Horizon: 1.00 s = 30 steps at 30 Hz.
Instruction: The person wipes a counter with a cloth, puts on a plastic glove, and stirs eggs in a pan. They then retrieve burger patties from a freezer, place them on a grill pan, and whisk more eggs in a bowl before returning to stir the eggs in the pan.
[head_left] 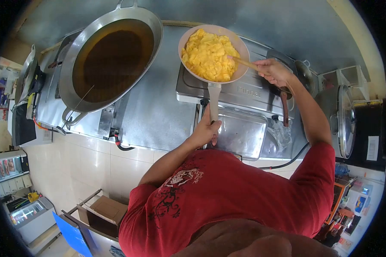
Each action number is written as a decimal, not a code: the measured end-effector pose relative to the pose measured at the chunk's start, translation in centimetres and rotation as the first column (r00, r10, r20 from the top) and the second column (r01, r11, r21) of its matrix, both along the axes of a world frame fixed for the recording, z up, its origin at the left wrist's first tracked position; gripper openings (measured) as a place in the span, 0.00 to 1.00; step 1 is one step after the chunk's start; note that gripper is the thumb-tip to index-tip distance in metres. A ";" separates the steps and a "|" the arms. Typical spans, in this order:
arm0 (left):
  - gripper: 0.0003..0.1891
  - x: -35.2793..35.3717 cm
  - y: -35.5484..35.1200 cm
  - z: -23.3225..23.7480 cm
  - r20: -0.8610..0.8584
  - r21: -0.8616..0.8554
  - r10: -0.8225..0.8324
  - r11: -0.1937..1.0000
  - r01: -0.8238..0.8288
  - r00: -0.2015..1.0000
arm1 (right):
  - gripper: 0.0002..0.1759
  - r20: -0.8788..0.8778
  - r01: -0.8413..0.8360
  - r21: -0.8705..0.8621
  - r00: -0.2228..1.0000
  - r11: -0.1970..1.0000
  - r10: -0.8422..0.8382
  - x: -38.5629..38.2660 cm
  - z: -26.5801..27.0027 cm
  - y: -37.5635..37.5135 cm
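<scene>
My left hand is closed around the light handle of a frying pan. Yellow scrambled eggs are heaped in the pan, which is over the left part of a silver gas stove. My right hand grips a wooden spatula by its handle. The far end of the spatula touches the right side of the eggs, and its tip is hard to make out.
At the left stands a large metal wok of dark oil, with a thin wire or probe over its rim. A metal tray lies in front of the stove. A big lidded pot stands at the right. Cardboard is low on the left.
</scene>
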<state>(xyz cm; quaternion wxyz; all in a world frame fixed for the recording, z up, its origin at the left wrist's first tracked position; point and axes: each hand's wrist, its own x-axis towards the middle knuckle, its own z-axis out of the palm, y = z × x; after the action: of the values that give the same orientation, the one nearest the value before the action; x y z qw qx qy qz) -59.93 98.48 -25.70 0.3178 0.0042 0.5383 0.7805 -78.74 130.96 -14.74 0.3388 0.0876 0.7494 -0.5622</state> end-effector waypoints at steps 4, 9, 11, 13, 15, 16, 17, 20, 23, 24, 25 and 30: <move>0.46 0.0 0.1 -0.1 0.010 0.030 0.012 0.999 -0.012 1.000 | 0.24 -0.132 -0.024 0.066 0.991 0.998 0.032 -0.7 1.7 1.0; 0.46 0.1 0.2 -0.1 0.006 0.018 0.026 0.999 -0.026 1.000 | 0.23 -0.528 -0.029 0.591 0.742 0.806 0.414 -1.3 4.0 0.5; 0.46 0.2 0.3 -0.3 0.009 0.019 0.023 1.000 -0.023 1.000 | 0.24 -0.622 0.082 0.777 0.254 0.625 0.741 -1.2 2.8 0.5; 0.46 0.1 0.2 -0.5 0.008 0.026 0.015 1.000 -0.015 1.000 | 0.23 -0.533 0.147 0.843 0.355 0.518 0.768 1.1 3.3 -1.1; 0.46 0.0 0.1 -0.2 0.006 0.040 0.014 0.999 -0.015 1.000 | 0.23 -0.483 0.213 0.875 0.421 0.434 0.768 3.0 4.7 -3.7; 0.46 0.1 0.1 -0.1 0.008 0.046 0.013 0.999 -0.013 1.000 | 0.22 -0.478 0.250 0.878 0.441 0.408 0.760 3.7 5.2 -4.5; 0.45 0.1 0.2 -0.1 0.006 0.048 0.011 0.999 -0.011 1.000 | 0.22 -0.475 0.290 0.879 0.460 0.379 0.750 4.0 5.5 -4.9; 0.45 0.0 0.1 -0.2 -0.011 0.046 0.008 0.999 -0.008 1.000 | 0.23 -0.491 0.331 0.869 0.472 0.369 0.732 4.2 6.1 -4.9; 0.44 0.2 0.0 -0.1 -0.036 0.035 0.016 0.999 -0.015 0.999 | 0.28 -0.427 0.293 0.903 0.513 0.315 0.745 5.6 8.5 -6.4; 0.44 0.1 0.0 -0.1 -0.049 0.034 0.016 0.999 -0.014 0.999 | 0.27 -0.430 0.290 0.901 0.490 0.323 0.759 6.1 9.0 -6.7; 0.44 0.1 0.1 -0.1 -0.059 0.033 0.016 0.999 -0.014 0.998 | 0.25 -0.431 0.283 0.900 0.467 0.331 0.772 6.6 9.4 -7.0; 0.43 0.2 0.3 -0.4 -0.005 0.025 0.029 0.999 -0.029 1.000 | 0.26 -0.243 0.089 0.969 0.472 0.229 0.847 10.4 11.1 -10.5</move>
<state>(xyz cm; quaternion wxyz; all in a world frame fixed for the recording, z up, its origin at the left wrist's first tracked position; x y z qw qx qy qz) -59.71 98.78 -26.10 0.3051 0.0023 0.5295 0.7915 -68.34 120.42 -3.69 0.0180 -0.2109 0.9720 0.1024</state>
